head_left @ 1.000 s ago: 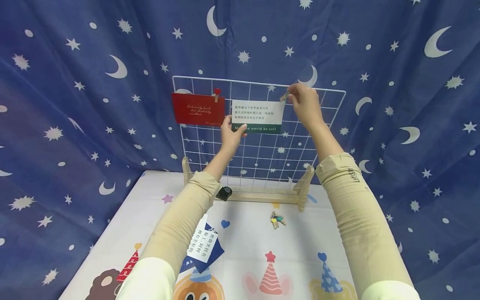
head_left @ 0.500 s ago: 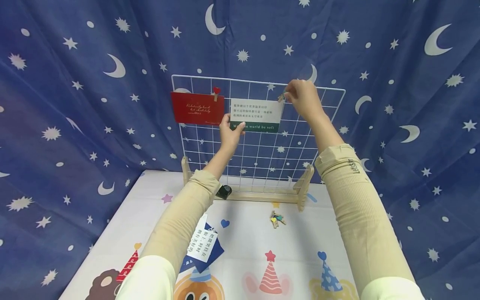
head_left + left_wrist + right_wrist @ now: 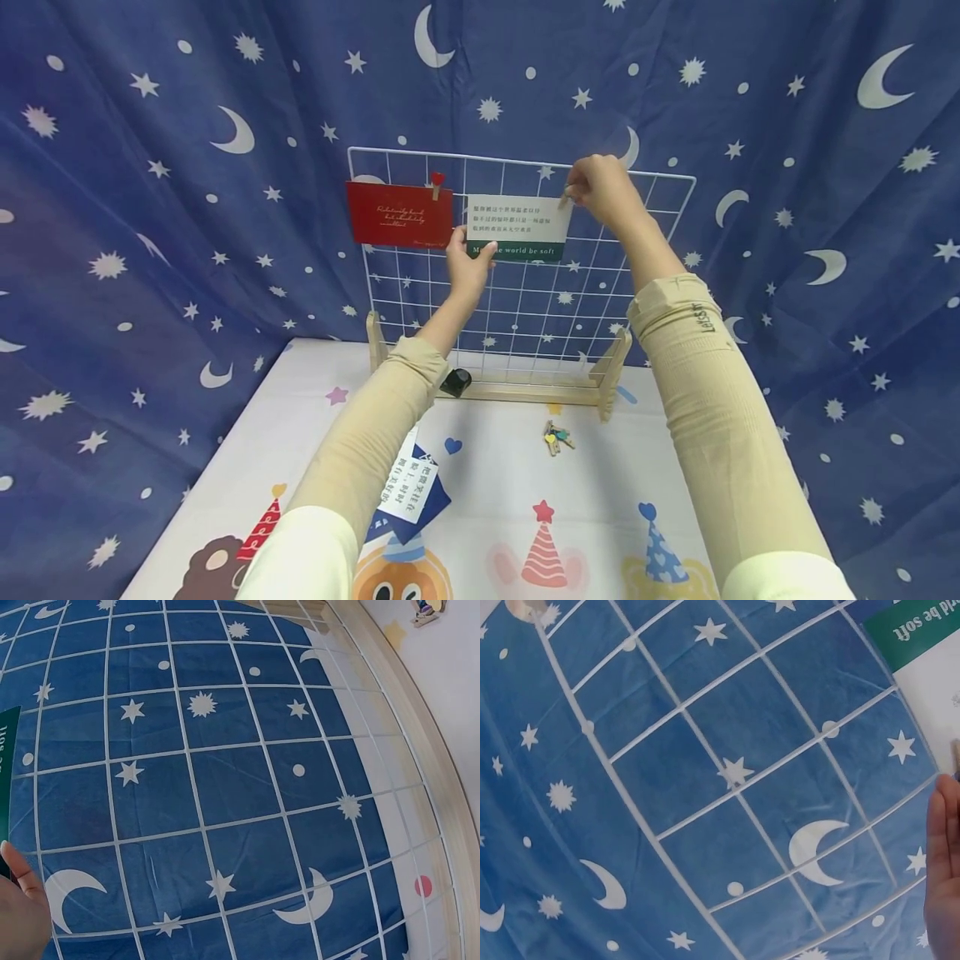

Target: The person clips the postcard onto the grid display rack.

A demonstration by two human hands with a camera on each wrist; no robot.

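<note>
A white card with a green lower band (image 3: 517, 218) is held against the white wire grid (image 3: 525, 287). My left hand (image 3: 468, 267) pinches its lower left corner, thumb in front. My right hand (image 3: 603, 192) pinches a small wooden clothespin (image 3: 563, 202) at the card's upper right corner; the fingers hide most of it. To the left, a red card (image 3: 399, 217) hangs from the grid by a clothespin with a red heart (image 3: 437, 185). The left wrist view catches only the green band's edge (image 3: 9, 776) and my thumb. In the right wrist view, fingers (image 3: 945, 825) reach the card's edge.
The grid stands in a wooden base (image 3: 536, 392) on a white printed tablecloth. Several clothespins (image 3: 557, 437) lie in front of it. Below my left arm are blue and white cards (image 3: 410, 492). A small black object (image 3: 456, 382) sits by the base.
My right hand has moved slightly, and the clothespin now stands more upright over the card's upper right corner. My left hand keeps its hold on the card. The head view has shifted a little.
</note>
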